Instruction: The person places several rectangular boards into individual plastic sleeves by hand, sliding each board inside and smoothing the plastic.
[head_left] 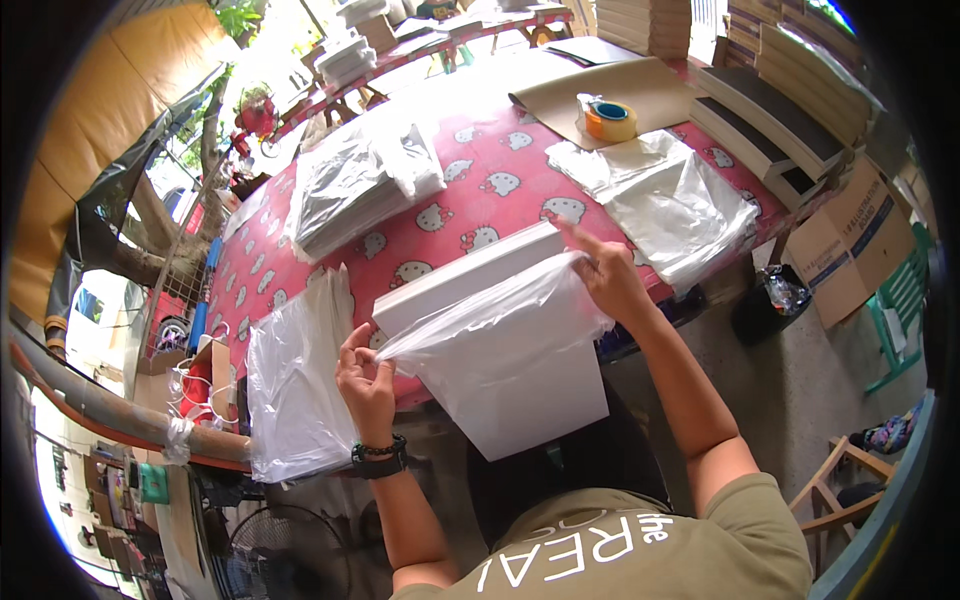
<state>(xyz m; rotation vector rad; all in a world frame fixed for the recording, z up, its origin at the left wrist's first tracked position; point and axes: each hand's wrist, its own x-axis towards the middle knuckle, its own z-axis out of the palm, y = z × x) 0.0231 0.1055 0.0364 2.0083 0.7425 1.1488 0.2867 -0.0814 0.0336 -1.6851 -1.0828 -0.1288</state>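
A thick stack of white boards (470, 278) stands tilted at the table's near edge, its lower part hanging toward my lap. A clear plastic bag (505, 312) is drawn partway over it, with the boards' upper edge uncovered. My left hand (366, 388) pinches the bag's left corner between thumb and fingers. At the opposite corner my right hand (606, 274) grips the plastic, its index finger stretched out past the stack's end. Left of the boards lies a pile of clear plastic bags (300, 370), partly over the table edge.
Wrapped packs (345, 190) lie farther back on the pink patterned table cover (490, 185). More plastic sheeting (670, 200), a tape roll (608, 120) and brown paper (660, 90) are at the right. Black-topped board stacks (765, 120) line the right edge; a green chair (895, 320) stands beyond.
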